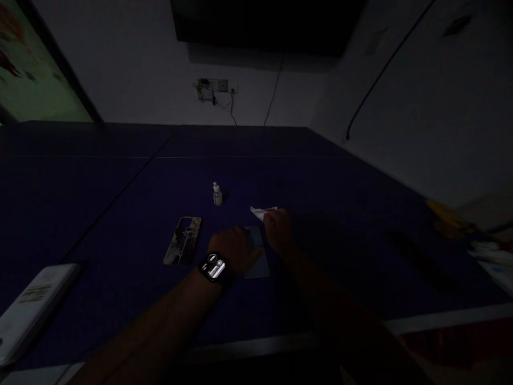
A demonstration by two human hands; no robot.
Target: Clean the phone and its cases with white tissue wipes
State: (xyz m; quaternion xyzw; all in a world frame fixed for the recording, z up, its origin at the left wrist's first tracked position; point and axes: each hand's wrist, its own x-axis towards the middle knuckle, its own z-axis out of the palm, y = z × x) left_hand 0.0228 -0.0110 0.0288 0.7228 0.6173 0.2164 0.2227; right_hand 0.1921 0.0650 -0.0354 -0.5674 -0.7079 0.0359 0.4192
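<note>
A phone (258, 269) lies on the dark blue table, partly hidden under my left hand (234, 250). That hand wears a lit smartwatch (213, 267); its thumb reaches across the phone while its fingers curl at the phone's left side. My right hand (278, 227), near the phone's upper right corner, is closed on a white wipe (259, 213) whose edge sticks out to the left. A patterned phone case (183, 241) lies left of my left hand. Beyond it stands a small bottle (217, 197) with a white cap.
A white box (38, 299) sits at the table's left front. On the right are a dark flat object (419, 259), a yellow item (449, 215) and something white (495, 259). Sockets with cables (216, 88) and a dark screen (260, 27) are on the wall. The room is dim.
</note>
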